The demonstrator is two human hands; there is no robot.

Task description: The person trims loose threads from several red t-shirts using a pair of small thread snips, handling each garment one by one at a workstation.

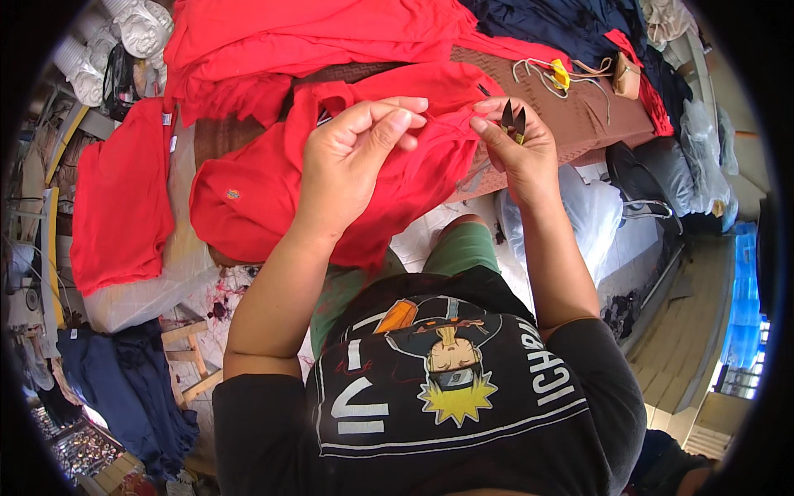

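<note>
A red knit garment [256, 186] with a small embroidered emblem lies bunched over the table's near edge and hangs toward my lap. In front of it, my left hand [351, 161] is raised with fingers curled toward the thumb; whatever they may pinch is too small to make out. My right hand [525, 153] holds small thread snips [514, 124], their dark blades pointing up between the fingers. Its thumb and forefinger also pinch an edge of the red garment. The snips' handles are mostly hidden in the palm.
Red cloth [314, 33] is heaped along the far side of the brown padded table [579, 124], with navy cloth [562, 25] beside it. Cords with a yellow piece [561, 74] lie at right. Another red garment [124, 198] and a navy one [128, 388] lie to the left.
</note>
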